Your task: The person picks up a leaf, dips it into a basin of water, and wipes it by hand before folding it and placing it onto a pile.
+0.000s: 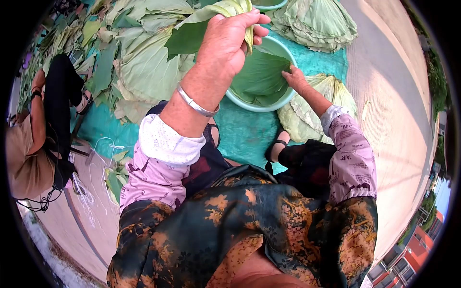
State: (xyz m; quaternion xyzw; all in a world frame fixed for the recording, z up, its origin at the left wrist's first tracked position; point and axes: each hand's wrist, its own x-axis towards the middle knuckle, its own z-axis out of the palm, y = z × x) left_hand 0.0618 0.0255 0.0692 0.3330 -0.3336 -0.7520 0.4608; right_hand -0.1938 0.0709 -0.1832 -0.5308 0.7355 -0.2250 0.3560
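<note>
My left hand [228, 45] is raised above the near basin, its fingers closed around a folded lotus leaf [189, 36] whose pale ribs stick up at the top of the view. A silver bangle [194, 102] circles that wrist. My right hand [296, 79] pinches the edge of a wide green lotus leaf [259, 74], which lies inside a pale green basin [261, 108]. The basin's far side is partly hidden behind my left hand. Just beside my right forearm is a pile of folded lotus leaves [307, 115].
A turquoise tarp [249, 139] lies underneath. Stacked leaves [317, 24] stand at the top right, near a second basin [269, 6]. More leaf stacks [149, 67] spread to the left. Another person [36, 144] sits at the far left, near white strings [84, 194]. Concrete paving [384, 72] runs along the right.
</note>
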